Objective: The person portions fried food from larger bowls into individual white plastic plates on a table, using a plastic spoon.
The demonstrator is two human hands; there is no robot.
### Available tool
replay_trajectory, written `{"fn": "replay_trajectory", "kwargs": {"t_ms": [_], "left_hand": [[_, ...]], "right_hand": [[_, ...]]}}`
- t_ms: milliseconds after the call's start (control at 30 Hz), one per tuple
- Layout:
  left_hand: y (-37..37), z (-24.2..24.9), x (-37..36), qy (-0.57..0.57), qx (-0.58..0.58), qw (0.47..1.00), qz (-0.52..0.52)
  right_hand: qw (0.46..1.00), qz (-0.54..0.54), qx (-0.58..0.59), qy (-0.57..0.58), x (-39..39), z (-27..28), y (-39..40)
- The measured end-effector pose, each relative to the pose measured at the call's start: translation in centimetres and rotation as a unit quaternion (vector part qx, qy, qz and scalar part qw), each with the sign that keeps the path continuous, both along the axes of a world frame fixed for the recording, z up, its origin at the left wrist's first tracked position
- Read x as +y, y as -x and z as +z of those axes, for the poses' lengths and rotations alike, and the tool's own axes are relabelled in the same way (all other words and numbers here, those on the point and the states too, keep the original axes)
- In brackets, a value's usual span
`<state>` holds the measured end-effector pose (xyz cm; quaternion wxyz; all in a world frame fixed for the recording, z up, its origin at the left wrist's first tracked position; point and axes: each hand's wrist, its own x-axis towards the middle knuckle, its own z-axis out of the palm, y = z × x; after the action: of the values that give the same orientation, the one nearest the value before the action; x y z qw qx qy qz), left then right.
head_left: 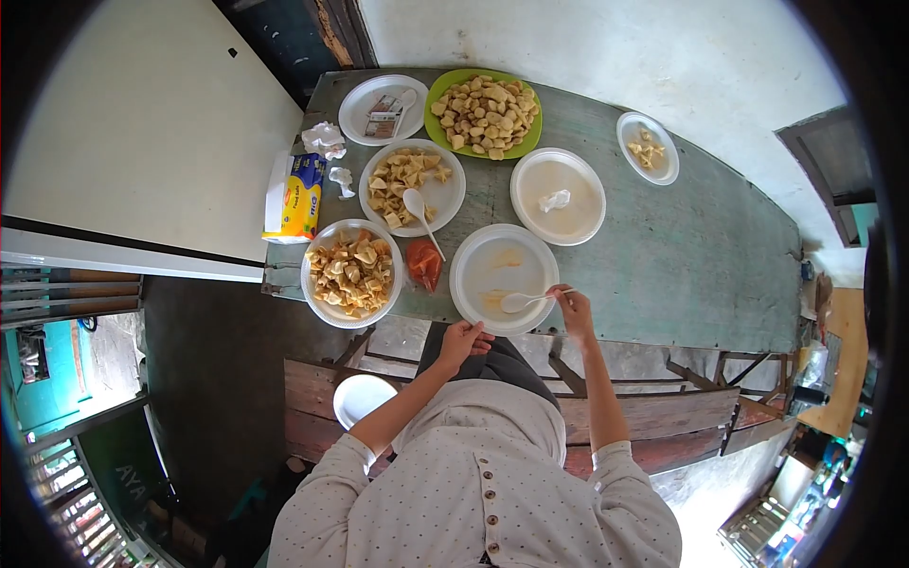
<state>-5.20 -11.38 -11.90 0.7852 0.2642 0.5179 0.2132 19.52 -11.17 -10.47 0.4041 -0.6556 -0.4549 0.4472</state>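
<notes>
At the table's near edge lies a white plate (505,257) with orange-brown smears on it. My left hand (462,346) grips its near-left rim, thumb on top. A white plastic spoon (517,302) is pinched by its handle in my right hand (574,312), its bowl low over the plate's near-right part. Left of this plate are a small bag of red-orange sauce (423,264) and a plate of browned, folded pieces (351,272). Behind the bag, paler folded pieces (405,182) share a plate with another white spoon (420,214).
A green plate (437,136) heaped with pale chunks stands at the back. Near it are a plate with a crumpled tissue (554,200), a plate with packets (383,116) and a small plate (650,150). A yellow-blue tissue pack (301,201) sits at the left edge.
</notes>
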Motion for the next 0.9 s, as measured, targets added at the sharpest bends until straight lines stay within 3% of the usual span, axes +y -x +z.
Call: {"fn": "replay_trajectory", "kwargs": {"t_ms": [100, 267, 400, 467, 533, 600, 733, 833, 900], "left_hand": [[-0.1, -0.1, 0.0, 0.004, -0.004, 1.0, -0.003], [0.0, 0.1, 0.3, 0.006, 0.0, 1.0, -0.012], [0.2, 0.1, 0.6, 0.01, 0.017, 0.999, -0.033], [0.2, 0.2, 0.8, 0.012, 0.018, 0.999, -0.042], [0.3, 0.8, 1.0, 0.007, 0.036, 0.997, -0.064], [0.4, 0.6, 1.1, 0.012, 0.036, 0.997, -0.074], [1.1, 1.2, 1.9, 0.044, 0.046, 0.987, -0.146], [3.4, 3.3, 3.8, 0.004, 0.09, 0.97, -0.227], [5.2, 6.0, 5.1, -0.026, 0.139, 0.954, -0.265]], "right_hand": [[0.986, -0.037, -0.157, -0.045, 0.5, 0.6, -2.7], [0.97, -0.065, -0.21, -0.106, 1.7, 3.2, -2.7], [0.984, -0.063, -0.136, -0.1, 1.5, 2.5, -0.8], [0.995, -0.003, -0.054, -0.081, 1.0, 1.2, -0.5], [0.996, -0.023, -0.057, -0.063, 0.6, 1.1, -0.8], [0.98, -0.098, -0.148, -0.084, 0.5, 1.0, -2.0], [0.976, -0.169, -0.133, -0.03, 1.3, 4.6, -2.6], [0.967, -0.194, -0.107, -0.124, 1.4, 2.9, -3.2], [0.968, -0.242, 0.04, -0.057, 1.0, 2.7, -2.8]]}}
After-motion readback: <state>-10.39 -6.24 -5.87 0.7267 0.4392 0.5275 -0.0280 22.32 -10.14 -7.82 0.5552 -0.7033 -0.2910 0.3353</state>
